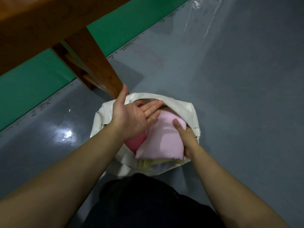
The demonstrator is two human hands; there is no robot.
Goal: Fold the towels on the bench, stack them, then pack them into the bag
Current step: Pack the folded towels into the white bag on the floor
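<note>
1. Two hands are at the mouth of the white bag (181,107), which sits on the grey floor (230,79) right beside the wooden bench leg (98,69). So this looks like the last step: packing, with folding and stacking done as far as I can judge.

2. Left hand (133,117) is flat and palm-up, fingers straight and together, reaching in under the bag's zippered rim (148,97). It's not gripping anything; my guess is it's holding the opening wide.

3. Right hand (187,137) holds the right edge of the light pink towel (162,139), thumb on top and the fingers apparently wrapped underneath, though they're hidden by the cloth so I can't swear to it.

4. Where the towels are: the light pink one is on top, half in the bag and bulging over the near rim. A darker pink towel (134,143) is tucked beside it on the left, below the left wrist. Underneath, a pale yellow layer (148,162) peeks out; there may be more under that, too dim to tell.

5. Next move, I reckon: push the stack down and forward so it clears the far rim, keeping the left hand spreading the opening, and keep the pile square so it doesn't unfold. Then the zip can close.
</note>
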